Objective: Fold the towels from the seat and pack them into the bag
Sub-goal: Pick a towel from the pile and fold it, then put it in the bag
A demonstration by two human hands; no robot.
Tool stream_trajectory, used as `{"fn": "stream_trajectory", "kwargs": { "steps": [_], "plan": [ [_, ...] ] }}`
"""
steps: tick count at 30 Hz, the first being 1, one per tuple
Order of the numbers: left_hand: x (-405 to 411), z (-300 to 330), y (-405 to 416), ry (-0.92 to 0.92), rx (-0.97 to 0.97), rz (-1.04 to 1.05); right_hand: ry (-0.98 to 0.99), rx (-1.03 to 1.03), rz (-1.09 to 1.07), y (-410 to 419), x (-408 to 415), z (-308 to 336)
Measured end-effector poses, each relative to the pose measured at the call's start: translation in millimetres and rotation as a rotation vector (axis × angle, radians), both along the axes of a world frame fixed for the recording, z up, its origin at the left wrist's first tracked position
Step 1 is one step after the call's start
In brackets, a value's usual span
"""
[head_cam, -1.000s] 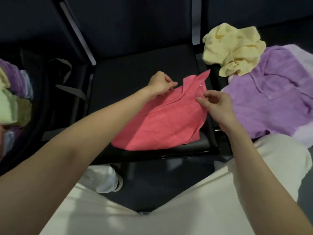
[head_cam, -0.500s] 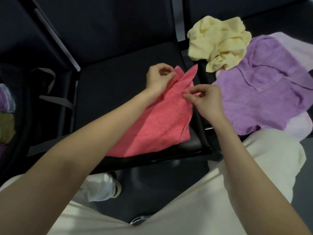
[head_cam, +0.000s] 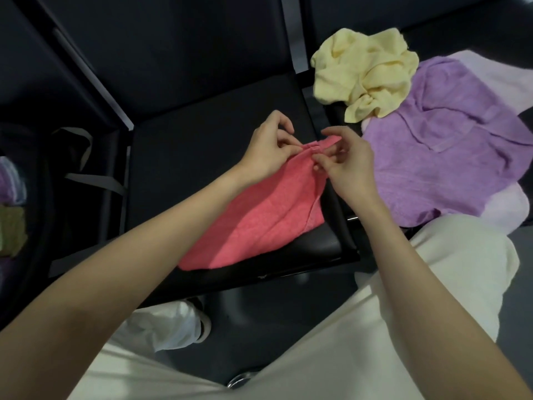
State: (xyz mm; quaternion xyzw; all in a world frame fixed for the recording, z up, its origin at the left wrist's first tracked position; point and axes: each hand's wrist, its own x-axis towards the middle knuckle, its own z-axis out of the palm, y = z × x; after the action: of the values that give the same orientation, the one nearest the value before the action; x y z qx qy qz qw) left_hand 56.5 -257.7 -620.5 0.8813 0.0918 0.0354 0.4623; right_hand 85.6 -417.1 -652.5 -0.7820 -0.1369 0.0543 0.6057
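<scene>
Both hands have closed together: the left hand [head_cam: 266, 148] and right hand [head_cam: 346, 166] now pinch the far corners of the pink towel [head_cam: 253, 223] on the seat [head_cam: 187, 157], matched for folding.

A coral-pink terry towel [head_cam: 253, 220] lies on a black padded seat [head_cam: 202, 145], its lower part spread flat toward the seat's front edge and its upper corner gathered and lifted. On the neighbouring seat to the right a crumpled pale-yellow towel [head_cam: 366, 73] sits partly on top of a rumpled purple towel [head_cam: 450, 157], which lies over a pale lilac towel [head_cam: 507, 209]. At the left edge an open dark bag [head_cam: 37, 197] holds folded purple and green towels [head_cam: 11, 203].
</scene>
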Motion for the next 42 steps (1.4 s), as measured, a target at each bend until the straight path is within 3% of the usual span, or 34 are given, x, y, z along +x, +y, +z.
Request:
{"fn": "stream_trajectory", "kwargs": {
  "steps": [8,15,18,22,27,32,37,42],
  "plan": [
    [-10.9,-0.1,8.4,0.02,0.039,-0.003,-0.001,-0.052,0.027,4.7,8.0,-15.7],
    [-80.9,-21.6,99.2,0.139,0.107,0.376,-0.042,-0.025,0.032,9.9,3.9,-24.0],
    [-131.4,-31.2,130.1,0.289,0.266,0.453,-0.094,-0.068,0.029,11.5,-2.7,-29.6],
    [-176.0,-38.5,134.6,0.392,0.241,0.489,-0.154,-0.148,-0.003,13.6,-18.7,-38.4],
    [-202.5,-35.6,118.5,0.273,0.227,0.462,-0.196,-0.149,-0.058,7.3,-45.2,-43.4],
    [-228.0,-32.3,108.1,0.183,0.516,0.336,-0.17,-0.191,-0.076,-4.9,-56.5,-48.5],
    [-246.1,-34.2,110.1,0.205,0.628,0.281,-0.147,-0.211,-0.115,-7.3,-60.7,-48.2],
    [-252.2,-25.8,113.3,0.145,0.828,-0.081,-0.142,-0.261,-0.116,-5.2,-62.0,-44.2]
  ]
}}
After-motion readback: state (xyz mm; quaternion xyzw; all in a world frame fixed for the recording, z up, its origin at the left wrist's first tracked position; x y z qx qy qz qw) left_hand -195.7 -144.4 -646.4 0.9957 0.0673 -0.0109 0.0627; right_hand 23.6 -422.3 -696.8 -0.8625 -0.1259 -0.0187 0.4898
